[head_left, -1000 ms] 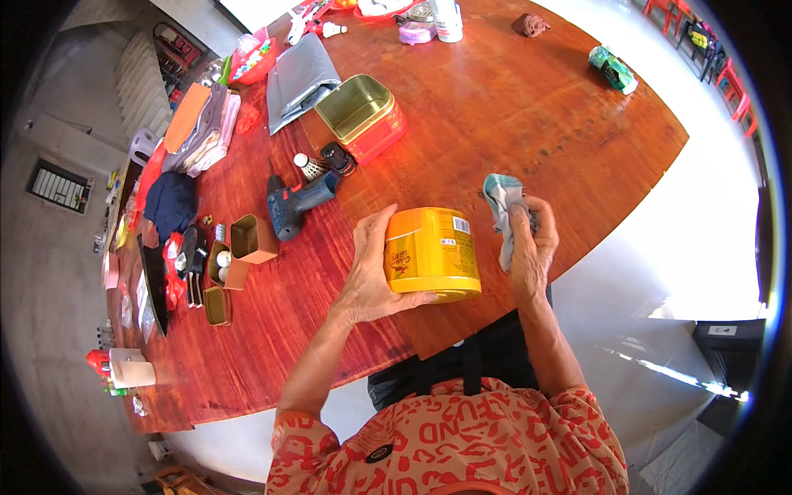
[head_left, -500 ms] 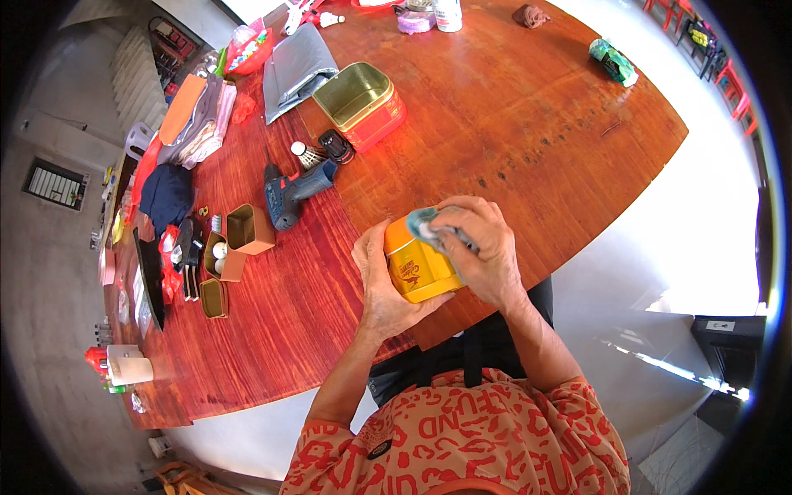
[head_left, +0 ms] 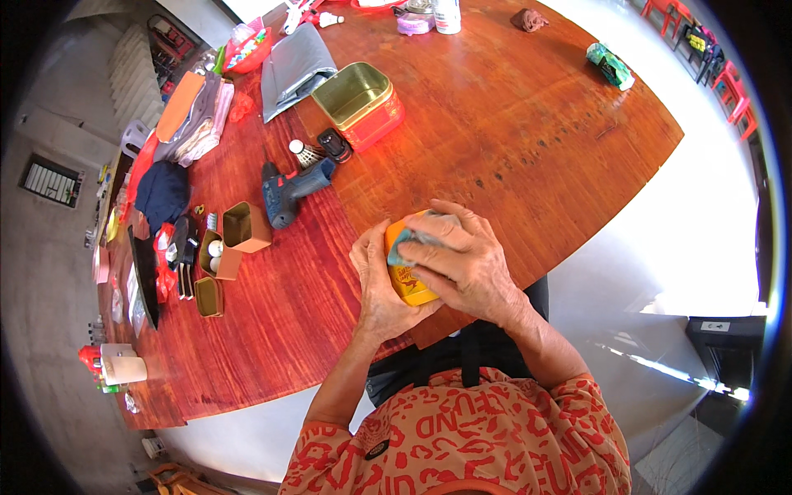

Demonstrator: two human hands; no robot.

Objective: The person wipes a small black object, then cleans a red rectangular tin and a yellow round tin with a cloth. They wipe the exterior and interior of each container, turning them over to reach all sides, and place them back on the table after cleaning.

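Note:
Near the table's front edge, my left hand (head_left: 381,289) grips a yellow and orange tin (head_left: 409,285) by its left side and underside. My right hand (head_left: 470,260) is closed on a blue-green cloth (head_left: 402,245), pressed against the tin's upper face. The right fingers are slightly blurred and cover much of the tin. Left of my hands lies a blue cordless drill (head_left: 290,191), with a shuttlecock (head_left: 304,153) and a black battery pack (head_left: 334,145) just beyond it.
A red tin with a gold inside (head_left: 360,107) stands open beyond the drill, beside a grey plastic pouch (head_left: 295,68). Small open boxes (head_left: 246,229) stand at left, near folded cloths (head_left: 194,115). A green crumpled packet (head_left: 610,66) lies far right. The wooden table's right edge curves close by.
My right hand has moved left and down over the tin with the cloth, covering more of its face. My left hand keeps its hold.

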